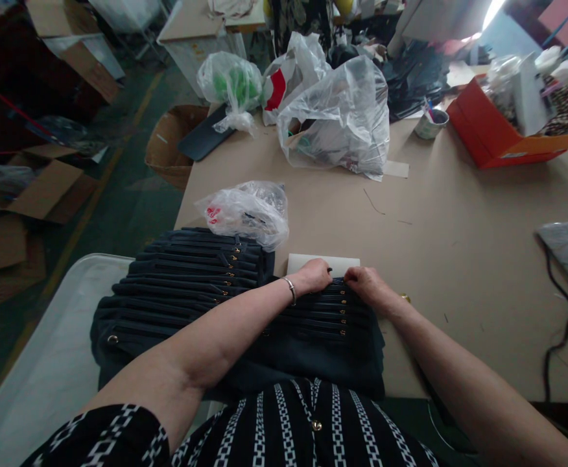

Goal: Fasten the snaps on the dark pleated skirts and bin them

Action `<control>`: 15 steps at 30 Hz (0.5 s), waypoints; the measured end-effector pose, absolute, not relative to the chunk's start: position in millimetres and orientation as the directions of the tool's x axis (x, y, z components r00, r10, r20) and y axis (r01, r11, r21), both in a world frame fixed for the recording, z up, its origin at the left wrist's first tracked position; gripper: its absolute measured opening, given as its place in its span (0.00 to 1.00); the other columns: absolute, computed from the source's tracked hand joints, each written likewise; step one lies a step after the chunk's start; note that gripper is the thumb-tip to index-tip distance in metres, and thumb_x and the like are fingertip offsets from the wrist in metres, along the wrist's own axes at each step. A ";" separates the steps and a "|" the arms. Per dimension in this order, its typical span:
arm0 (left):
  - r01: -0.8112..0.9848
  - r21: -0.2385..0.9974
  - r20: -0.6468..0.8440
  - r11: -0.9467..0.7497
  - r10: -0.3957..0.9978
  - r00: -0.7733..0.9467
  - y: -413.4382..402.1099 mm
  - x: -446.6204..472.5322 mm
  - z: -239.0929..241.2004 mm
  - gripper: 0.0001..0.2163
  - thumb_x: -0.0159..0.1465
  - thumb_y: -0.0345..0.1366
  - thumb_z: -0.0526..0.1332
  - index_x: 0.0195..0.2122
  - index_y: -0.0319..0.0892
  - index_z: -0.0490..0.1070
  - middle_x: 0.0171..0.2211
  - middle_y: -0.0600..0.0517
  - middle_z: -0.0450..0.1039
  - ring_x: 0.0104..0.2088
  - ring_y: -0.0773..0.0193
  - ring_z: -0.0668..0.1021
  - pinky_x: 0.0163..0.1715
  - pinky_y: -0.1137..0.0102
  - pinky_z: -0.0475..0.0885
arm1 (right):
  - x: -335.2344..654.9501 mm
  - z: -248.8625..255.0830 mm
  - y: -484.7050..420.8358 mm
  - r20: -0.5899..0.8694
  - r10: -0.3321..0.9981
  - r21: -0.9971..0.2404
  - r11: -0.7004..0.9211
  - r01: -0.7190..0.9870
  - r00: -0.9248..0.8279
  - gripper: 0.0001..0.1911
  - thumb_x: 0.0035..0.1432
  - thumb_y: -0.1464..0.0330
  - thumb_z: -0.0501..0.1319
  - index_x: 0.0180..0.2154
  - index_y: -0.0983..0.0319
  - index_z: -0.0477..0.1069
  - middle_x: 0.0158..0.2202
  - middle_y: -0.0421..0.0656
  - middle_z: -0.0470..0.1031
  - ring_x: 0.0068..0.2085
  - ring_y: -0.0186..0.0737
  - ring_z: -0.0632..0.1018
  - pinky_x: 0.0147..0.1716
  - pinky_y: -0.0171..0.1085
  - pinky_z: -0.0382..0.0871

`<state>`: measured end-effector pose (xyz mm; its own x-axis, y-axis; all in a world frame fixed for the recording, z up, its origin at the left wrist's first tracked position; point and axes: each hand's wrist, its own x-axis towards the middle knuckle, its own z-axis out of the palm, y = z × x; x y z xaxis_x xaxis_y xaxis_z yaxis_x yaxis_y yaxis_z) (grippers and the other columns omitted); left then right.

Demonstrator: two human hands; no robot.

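Note:
Two overlapping stacks of dark navy fabric pieces with zips and small gold pulls lie at the table's near edge: one stack [187, 272] on the left, one stack [327, 331] right in front of me. My left hand [316, 274] and my right hand [366, 284] meet at the far edge of the nearer stack, fingers pinching the topmost piece there. A silver bangle is on my left wrist. A white card [308, 263] lies flat just beyond my hands, partly hidden by them.
A small crumpled plastic bag [248, 211] sits just beyond the left stack. Larger plastic bags [337, 117] stand mid-table, an orange box [498, 136] and a cup [430, 123] at the far right. A black cable [563, 324] runs at right. Cardboard boxes [35, 194] litter the floor at left.

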<state>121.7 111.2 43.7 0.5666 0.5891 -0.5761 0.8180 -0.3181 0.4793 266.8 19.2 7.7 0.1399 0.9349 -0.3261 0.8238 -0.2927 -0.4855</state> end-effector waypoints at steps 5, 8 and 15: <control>0.830 0.455 -0.577 -0.323 0.603 0.551 111.4 124.7 40.4 0.08 0.53 0.30 0.58 0.29 0.34 0.76 0.22 0.46 0.73 0.26 0.62 0.75 0.29 0.72 0.67 | 267.4 12.8 22.7 -0.355 0.928 -0.505 -0.292 0.812 0.113 0.08 0.54 0.69 0.58 0.31 0.60 0.76 0.26 0.40 0.76 0.28 0.34 0.73 0.27 0.31 0.61; 0.829 0.452 -0.575 -0.330 0.602 0.553 111.2 125.8 38.7 0.08 0.53 0.30 0.57 0.30 0.34 0.76 0.24 0.45 0.74 0.28 0.61 0.75 0.29 0.72 0.67 | 266.6 13.5 25.5 -0.360 0.926 -0.487 -0.292 0.824 0.115 0.08 0.54 0.69 0.58 0.30 0.61 0.76 0.24 0.40 0.74 0.26 0.34 0.72 0.26 0.31 0.59; 0.833 0.434 -0.581 -0.344 0.599 0.551 112.6 123.8 40.1 0.09 0.54 0.30 0.58 0.31 0.34 0.76 0.26 0.45 0.75 0.30 0.60 0.76 0.31 0.73 0.68 | 258.0 17.0 25.7 -0.325 0.935 -0.407 -0.273 0.872 0.141 0.08 0.56 0.69 0.56 0.31 0.60 0.74 0.27 0.44 0.75 0.30 0.38 0.73 0.28 0.33 0.58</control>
